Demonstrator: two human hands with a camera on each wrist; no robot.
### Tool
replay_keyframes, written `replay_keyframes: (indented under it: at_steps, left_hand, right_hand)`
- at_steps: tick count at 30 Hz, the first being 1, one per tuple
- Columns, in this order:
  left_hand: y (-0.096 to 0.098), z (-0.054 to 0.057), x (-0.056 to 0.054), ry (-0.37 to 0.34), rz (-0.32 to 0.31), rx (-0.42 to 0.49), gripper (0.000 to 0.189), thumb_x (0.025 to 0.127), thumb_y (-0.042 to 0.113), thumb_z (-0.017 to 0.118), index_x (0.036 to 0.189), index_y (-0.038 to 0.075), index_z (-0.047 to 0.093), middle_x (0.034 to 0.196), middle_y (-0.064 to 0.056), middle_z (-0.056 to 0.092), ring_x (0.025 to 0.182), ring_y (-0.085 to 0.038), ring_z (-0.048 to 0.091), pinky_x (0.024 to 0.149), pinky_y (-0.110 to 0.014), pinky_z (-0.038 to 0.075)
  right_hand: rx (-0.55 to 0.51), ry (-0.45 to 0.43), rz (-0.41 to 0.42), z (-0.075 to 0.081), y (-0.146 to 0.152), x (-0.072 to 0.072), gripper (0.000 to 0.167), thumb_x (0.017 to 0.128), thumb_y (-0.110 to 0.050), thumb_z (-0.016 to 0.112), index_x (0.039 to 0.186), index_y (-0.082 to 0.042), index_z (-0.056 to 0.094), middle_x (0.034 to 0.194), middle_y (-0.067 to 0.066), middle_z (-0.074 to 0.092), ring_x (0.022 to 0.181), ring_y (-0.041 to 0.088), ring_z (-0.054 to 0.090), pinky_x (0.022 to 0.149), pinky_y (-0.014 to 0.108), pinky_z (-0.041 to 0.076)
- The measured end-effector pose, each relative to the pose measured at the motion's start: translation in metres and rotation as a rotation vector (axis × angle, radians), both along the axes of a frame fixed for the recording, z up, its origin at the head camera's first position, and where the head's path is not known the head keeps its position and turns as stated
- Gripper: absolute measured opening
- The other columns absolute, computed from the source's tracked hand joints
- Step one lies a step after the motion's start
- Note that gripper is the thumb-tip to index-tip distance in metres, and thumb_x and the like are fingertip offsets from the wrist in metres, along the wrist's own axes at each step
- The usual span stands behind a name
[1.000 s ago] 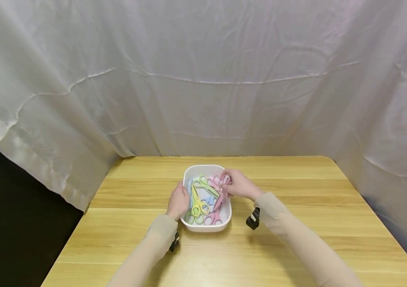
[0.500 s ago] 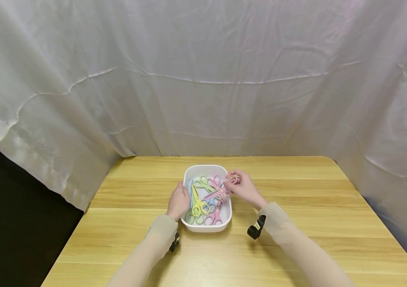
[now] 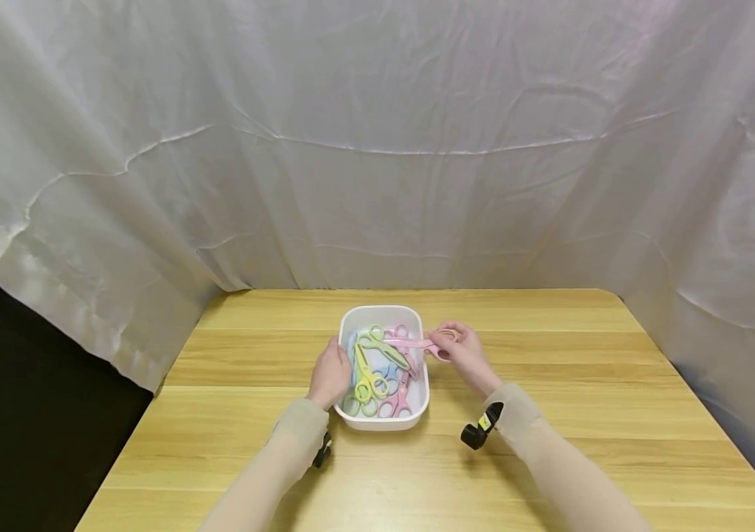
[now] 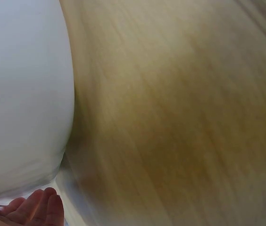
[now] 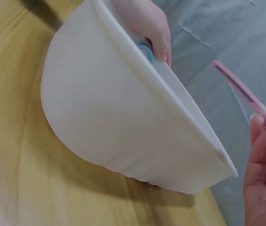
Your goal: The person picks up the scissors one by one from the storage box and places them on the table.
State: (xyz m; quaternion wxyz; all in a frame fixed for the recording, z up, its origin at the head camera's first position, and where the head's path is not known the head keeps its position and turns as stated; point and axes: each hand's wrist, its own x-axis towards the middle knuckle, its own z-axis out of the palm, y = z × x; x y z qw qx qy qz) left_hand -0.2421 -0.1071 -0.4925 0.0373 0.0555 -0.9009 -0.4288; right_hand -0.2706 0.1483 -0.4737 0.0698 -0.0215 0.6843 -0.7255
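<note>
My right hand [image 3: 467, 358] pinches a pair of pink scissors [image 3: 411, 343] by the handle end, the blades pointing left over the right rim of a white bin [image 3: 380, 425]. In the right wrist view those pink scissors [image 5: 239, 87] are raised above the rim, between thumb and fingers. My left hand [image 3: 331, 373] grips the bin's left wall, its thumb over the rim; fingers [image 4: 41, 207] show beside the wall in the left wrist view. Inside lie yellow scissors [image 3: 364, 373], green scissors [image 3: 387, 349], more pink scissors [image 3: 400, 399] and blue ones, partly overlapping.
The bin stands on a wood-grain table [image 3: 550, 443] near its back edge. A pale curtain [image 3: 384, 199] hangs behind and along the sides. A black wrist camera [image 3: 480, 432] sits below the right wrist, right of the bin.
My right hand has moved right, drawing the pink scissors up from among the others until their handles are past the right rim. The left hand stays on the bin.
</note>
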Motion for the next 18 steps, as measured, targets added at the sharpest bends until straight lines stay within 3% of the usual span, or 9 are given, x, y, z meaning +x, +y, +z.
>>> replay_keyframes:
  at_steps: [9,18]
  left_hand:
    - [0.000,0.000,0.001,0.005,-0.004,-0.007,0.047,0.108,0.018,0.028,0.146,-0.004,0.042,0.140,-0.029,0.057,0.130,-0.043,0.056,0.115,-0.054,0.043]
    - [0.000,0.000,0.001,0.034,0.001,-0.005,0.046,0.106,0.016,0.028,0.144,-0.007,0.043,0.137,-0.031,0.058,0.128,-0.045,0.057,0.113,-0.055,0.044]
  right_hand:
    - [-0.221,-0.149,-0.056,-0.007,0.011,0.001,0.013,0.102,-0.010,0.055,0.105,-0.003,0.044,0.074,-0.003,0.067,0.064,0.005,0.065,0.058,0.011,0.051]
    - [-0.381,-0.233,-0.137,-0.013,0.026,0.002,0.008,0.105,-0.013,0.049,0.107,-0.005,0.051,0.066,-0.005,0.063,0.053,0.003,0.056,0.048,0.012,0.043]
